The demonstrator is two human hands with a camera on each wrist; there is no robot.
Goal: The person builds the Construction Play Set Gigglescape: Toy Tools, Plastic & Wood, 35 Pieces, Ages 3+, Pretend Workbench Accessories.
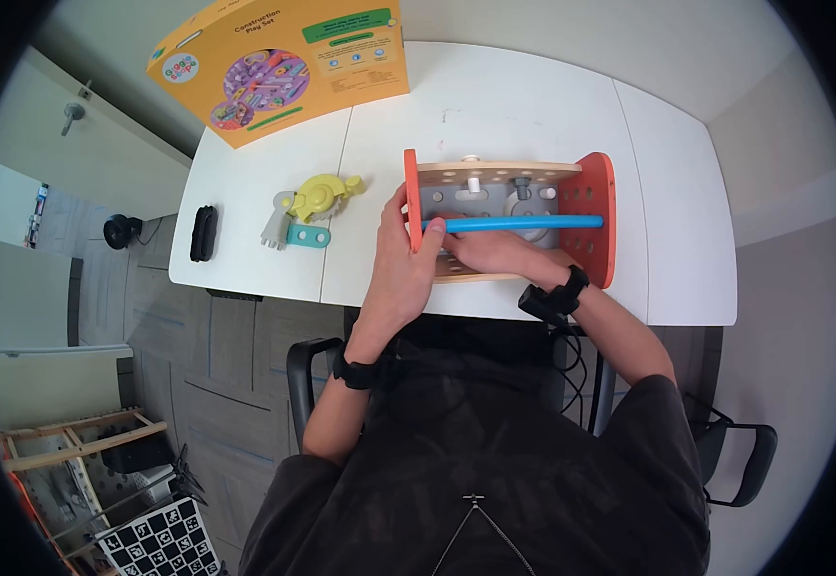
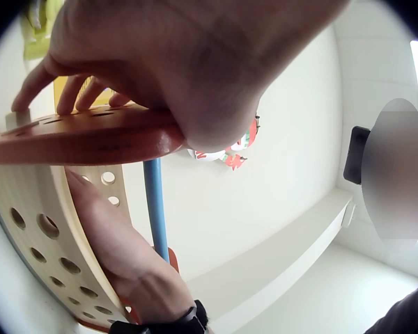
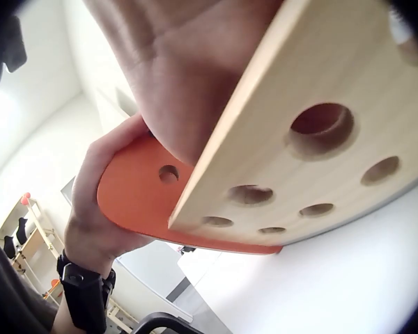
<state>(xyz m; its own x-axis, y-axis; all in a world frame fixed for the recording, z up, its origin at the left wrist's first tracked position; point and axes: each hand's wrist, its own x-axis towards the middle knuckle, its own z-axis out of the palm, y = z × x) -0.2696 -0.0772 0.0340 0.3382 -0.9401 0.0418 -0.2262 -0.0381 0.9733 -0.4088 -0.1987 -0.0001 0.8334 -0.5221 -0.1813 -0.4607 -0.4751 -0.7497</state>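
A toy toolbox with red end panels (image 1: pixel 598 206), pale wooden sides with holes (image 1: pixel 499 174) and a blue rod handle (image 1: pixel 523 223) stands on the table. My left hand (image 1: pixel 404 264) grips its left red panel (image 2: pixel 90 142), thumb on the inner side by the rod's end. Its fingers spread over the outer face, one fingertip at a small pale block (image 2: pixel 17 120). Under the rod, my right hand (image 1: pixel 504 253) reaches inside toward the left panel; its fingertips are mostly hidden. The near wooden side (image 3: pixel 320 174) passes in front of its palm (image 3: pixel 188 76).
Inside the toolbox are white pegs (image 1: pixel 473 184) and a grey bolt (image 1: pixel 522 187). Left on the white table (image 1: pixel 379 125) lie a yellow-green toy tool (image 1: pixel 317 197), a teal strip (image 1: pixel 309 236) and a black case (image 1: pixel 204 233). An orange box (image 1: pixel 288 67) stands behind them.
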